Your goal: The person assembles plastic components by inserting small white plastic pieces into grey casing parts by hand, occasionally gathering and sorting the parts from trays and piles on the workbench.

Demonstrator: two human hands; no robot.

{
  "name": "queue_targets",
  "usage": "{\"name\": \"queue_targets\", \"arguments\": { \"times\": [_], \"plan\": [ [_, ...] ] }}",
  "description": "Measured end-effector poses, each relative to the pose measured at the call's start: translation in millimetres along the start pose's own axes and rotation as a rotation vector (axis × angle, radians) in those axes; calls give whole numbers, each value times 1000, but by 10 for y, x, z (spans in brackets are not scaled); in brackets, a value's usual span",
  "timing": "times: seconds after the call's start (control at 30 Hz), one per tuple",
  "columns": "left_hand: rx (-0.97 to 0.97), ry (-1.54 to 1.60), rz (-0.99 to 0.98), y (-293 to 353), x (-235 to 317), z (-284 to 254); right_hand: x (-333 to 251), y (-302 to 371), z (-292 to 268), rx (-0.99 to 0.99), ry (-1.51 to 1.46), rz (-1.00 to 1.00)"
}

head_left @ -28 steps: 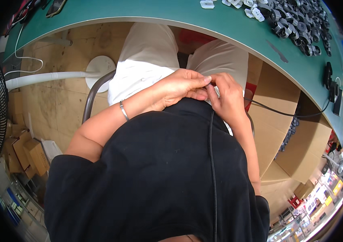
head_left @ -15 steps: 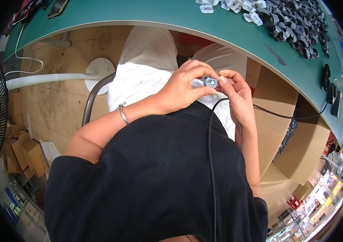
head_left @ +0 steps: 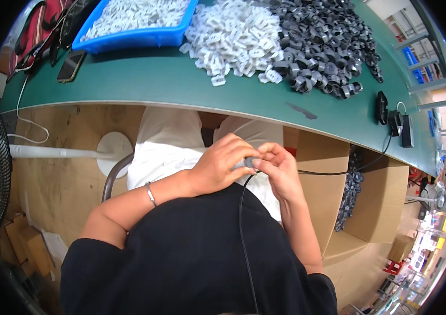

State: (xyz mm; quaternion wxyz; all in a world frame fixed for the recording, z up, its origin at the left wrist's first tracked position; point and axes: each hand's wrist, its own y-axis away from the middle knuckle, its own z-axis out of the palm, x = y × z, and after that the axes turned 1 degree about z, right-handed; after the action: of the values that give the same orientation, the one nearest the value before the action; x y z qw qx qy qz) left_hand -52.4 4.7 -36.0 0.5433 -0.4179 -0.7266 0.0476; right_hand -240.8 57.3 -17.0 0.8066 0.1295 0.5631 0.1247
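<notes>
1. Closest is the black shirt. A thin black cable runs up it and passes right by the hands, so it is best to keep fingers from catching it.
2. The small round gray plastic part is up over the lap, between the two hands. The left hand pinches it with thumb and fingers. A firm but soft pinch should stop it from spinning.
3. The right hand has its thumb tip at the part's right edge, with its fingers bent close by. I cannot tell if it is squeezing too. Small, straight pushes would likely work better than hard twists.
4. The white cloth on the lap is just under the hands. Working low over it could help catch a dropped part.
5. Farther off, on the green table, are a pile of dark gray plastic rings and a pile of white plastic clips.
</notes>
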Motion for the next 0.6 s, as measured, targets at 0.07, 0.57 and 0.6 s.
{"name": "queue_targets", "arguments": {
  "times": [0.07,0.57,0.6],
  "plan": [
    [-13,-21,50,-207,118,-19,-240,215,-113,139,155,-133],
    [132,-803,247,-1567,-61,23,-891,615,-444,692,955,-710],
    [141,-763,247,-1564,-75,20,-883,510,-325,618,880,-715]
  ]
}}
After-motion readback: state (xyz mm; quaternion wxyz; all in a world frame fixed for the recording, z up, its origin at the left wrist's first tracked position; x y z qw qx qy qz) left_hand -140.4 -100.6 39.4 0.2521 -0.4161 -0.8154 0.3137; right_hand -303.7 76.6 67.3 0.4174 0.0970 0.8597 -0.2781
